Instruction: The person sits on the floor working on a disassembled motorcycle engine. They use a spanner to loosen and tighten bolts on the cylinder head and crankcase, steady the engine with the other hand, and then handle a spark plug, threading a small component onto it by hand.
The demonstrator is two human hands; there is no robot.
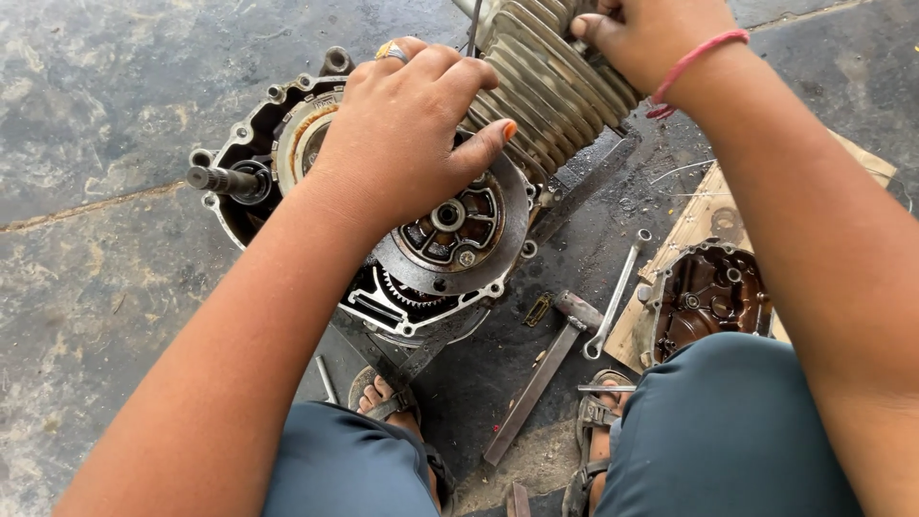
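An opened motorcycle engine lies on the concrete floor, its side cover off. My left hand rests on top of the exposed round clutch assembly, fingers spread over it and thumb touching the finned cylinder. My right hand grips the far end of that grey finned cylinder at the top of the view; a pink thread band circles its wrist. A splined shaft sticks out of the case on the left.
A hammer and a ring spanner lie on the oily floor to the right of the engine. The removed engine cover sits on a wooden board. My sandalled feet and knees fill the bottom.
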